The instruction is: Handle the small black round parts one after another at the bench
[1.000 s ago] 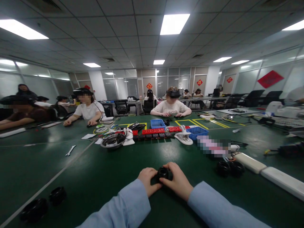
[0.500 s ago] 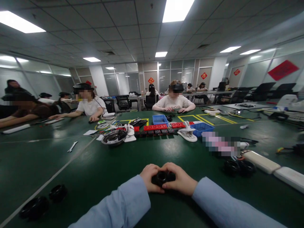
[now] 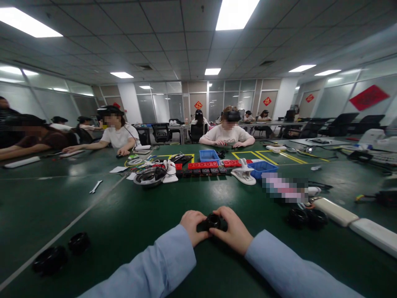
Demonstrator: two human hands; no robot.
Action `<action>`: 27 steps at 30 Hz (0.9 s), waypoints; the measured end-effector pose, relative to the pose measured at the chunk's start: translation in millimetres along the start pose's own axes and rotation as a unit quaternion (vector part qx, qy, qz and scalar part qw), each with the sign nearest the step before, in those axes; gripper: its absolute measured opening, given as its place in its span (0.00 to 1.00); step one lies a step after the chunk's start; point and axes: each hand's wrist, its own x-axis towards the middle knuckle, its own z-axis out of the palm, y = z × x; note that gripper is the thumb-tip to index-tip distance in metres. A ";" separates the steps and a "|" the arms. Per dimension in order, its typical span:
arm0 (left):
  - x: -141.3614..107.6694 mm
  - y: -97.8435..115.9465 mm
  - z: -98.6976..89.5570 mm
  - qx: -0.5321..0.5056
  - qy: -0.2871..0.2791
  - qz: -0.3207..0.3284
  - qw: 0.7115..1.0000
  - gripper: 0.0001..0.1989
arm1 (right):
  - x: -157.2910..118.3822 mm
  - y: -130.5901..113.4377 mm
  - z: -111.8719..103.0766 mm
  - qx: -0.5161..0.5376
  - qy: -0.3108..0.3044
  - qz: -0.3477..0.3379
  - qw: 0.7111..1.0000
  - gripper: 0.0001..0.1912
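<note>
Close in front of me, a black round part [image 3: 214, 221] with a hole in its top is held just over or on the green table; which of the two I cannot tell. My right hand [image 3: 234, 232] pinches it, thumb at the near side and forefinger at the far side. From the other side my left hand [image 3: 192, 227] has its fingers and thumb closed about the part's dark left portion. Much of the lower part is hidden by fingers and shadow. Two black ring-shaped parts [image 3: 49, 260] lie to the left, and a similar pair [image 3: 297, 218] rests at the right.
A wrench [image 3: 96, 187] lies left on the green table [image 3: 139, 219]. Further off are a coil of cables [image 3: 151, 177], red socket strips [image 3: 203, 165], a white clamp base [image 3: 244, 174] and blue trays [image 3: 263, 169]. White bars [image 3: 376, 235] line the right. Co-workers sit across the table.
My hands with the black part sit slightly higher in view. The fingertips of both hands have moved apart at the far side, showing more of the part's top. The camera has shifted a little.
</note>
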 end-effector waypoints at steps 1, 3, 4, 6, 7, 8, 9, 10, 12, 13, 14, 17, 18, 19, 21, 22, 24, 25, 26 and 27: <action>-1.2 3.8 0.0 0.012 0.003 -0.001 1.000 0.16 | -0.2 -0.4 0.4 -0.002 0.004 0.001 1.000 0.14; -2.9 10.4 1.0 0.031 0.008 -0.012 0.999 0.18 | -0.6 -1.3 1.5 0.001 0.007 -0.001 1.000 0.15; -3.1 12.7 1.9 0.040 0.009 -0.020 0.999 0.19 | -0.7 -1.8 1.9 0.006 0.005 -0.004 1.000 0.15; -2.5 14.0 4.0 0.047 0.008 -0.033 0.998 0.20 | -0.7 -2.8 2.1 0.021 -0.006 -0.014 1.000 0.16; -1.6 12.6 4.9 0.039 0.002 -0.030 0.999 0.20 | -0.4 -3.2 1.7 0.030 -0.016 -0.019 0.999 0.16; -0.5 10.1 5.4 0.022 -0.007 -0.018 1.000 0.20 | 0.0 -3.6 0.8 0.039 -0.029 -0.024 0.999 0.17; 0.8 6.6 5.5 0.000 -0.020 0.002 1.000 0.21 | 0.6 -3.9 -0.6 0.049 -0.041 -0.026 0.998 0.16; 2.1 2.5 5.2 -0.024 -0.036 0.025 0.999 0.22 | 1.4 -4.1 -2.1 0.059 -0.055 -0.025 0.996 0.16; 4.5 -6.1 3.5 -0.060 -0.071 0.066 0.993 0.25 | 3.0 -4.4 -5.4 0.078 -0.084 -0.026 0.993 0.16; 5.4 -9.7 2.3 -0.069 -0.087 0.081 0.991 0.26 | 3.7 -4.5 -6.8 0.087 -0.095 -0.028 0.991 0.16; 6.0 -12.6 1.1 -0.073 -0.100 0.089 0.988 0.27 | 4.1 -4.6 -7.8 0.096 -0.105 -0.033 0.989 0.16; 6.7 -15.5 -1.5 -0.070 -0.123 0.097 0.985 0.30 | 3.7 -4.6 -8.2 0.110 -0.116 -0.034 0.987 0.18; 6.6 -15.0 -1.7 -0.067 -0.124 0.094 0.986 0.30 | 3.0 -4.4 -7.6 0.112 -0.115 -0.024 0.987 0.18; 6.5 -14.1 -1.7 -0.063 -0.122 0.090 0.986 0.29 | 2.1 -4.1 -6.9 0.112 -0.112 -0.012 0.987 0.18; 6.1 -11.8 -0.9 -0.059 -0.113 0.082 0.988 0.27 | 0.2 -3.3 -5.1 0.110 -0.107 0.009 0.988 0.19; 5.9 -10.6 -0.4 -0.059 -0.107 0.080 0.989 0.25 | -0.5 -2.8 -4.3 0.109 -0.103 0.015 0.989 0.19; 5.6 -8.2 0.2 -0.062 -0.089 0.075 0.991 0.23 | -1.3 -1.7 -3.0 0.102 -0.092 0.019 0.990 0.19; 5.3 -7.0 0.2 -0.058 -0.078 0.068 0.993 0.22 | -1.4 -1.1 -2.5 0.097 -0.084 0.021 0.992 0.19; 5.0 -5.7 -0.1 -0.052 -0.066 0.058 0.995 0.21 | -1.4 -0.6 -2.0 0.091 -0.074 0.022 0.993 0.20; 4.6 -4.1 -0.6 -0.043 -0.056 0.046 0.997 0.21 | -1.3 -0.2 -1.5 0.083 -0.065 0.024 0.994 0.20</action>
